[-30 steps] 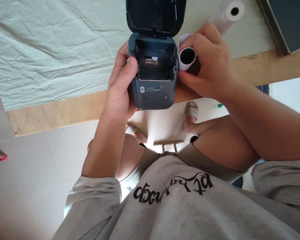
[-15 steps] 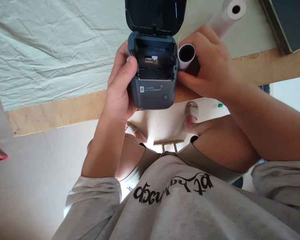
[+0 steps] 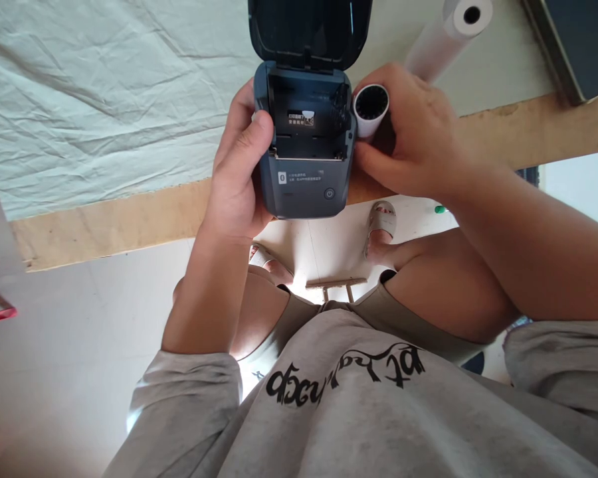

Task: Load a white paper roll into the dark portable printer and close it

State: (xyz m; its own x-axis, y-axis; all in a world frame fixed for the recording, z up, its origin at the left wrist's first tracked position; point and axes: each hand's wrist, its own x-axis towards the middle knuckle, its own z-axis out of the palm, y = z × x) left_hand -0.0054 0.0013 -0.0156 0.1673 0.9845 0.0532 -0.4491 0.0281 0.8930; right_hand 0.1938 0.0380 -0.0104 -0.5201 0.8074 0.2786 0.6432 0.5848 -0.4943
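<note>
A dark blue label printer (image 3: 306, 189) is held over the table's near edge, its black lid (image 3: 309, 33) swung up and its paper bay bare. My left hand (image 3: 242, 159) grips the printer from the left side, thumb on the front face and fingers behind. In my right hand (image 3: 408, 129) is a small white label roll (image 3: 371, 113), with its dark ribbed core facing me. The roll is right beside the printer's right edge; whether they touch I cannot tell. A power button and a Bluetooth mark show on the printer's front.
Behind my right hand lies a longer white paper roll (image 3: 446, 40). A dark flat object with a metallic edge (image 3: 578, 46) rests at the right. Wrinkled pale cloth (image 3: 104, 99) covers the left of the table, whose wooden edge (image 3: 114, 222) runs across. My legs are below.
My right hand has turned slightly, and the label roll has tipped a little with it. The printer and my left hand stay almost where they were.
</note>
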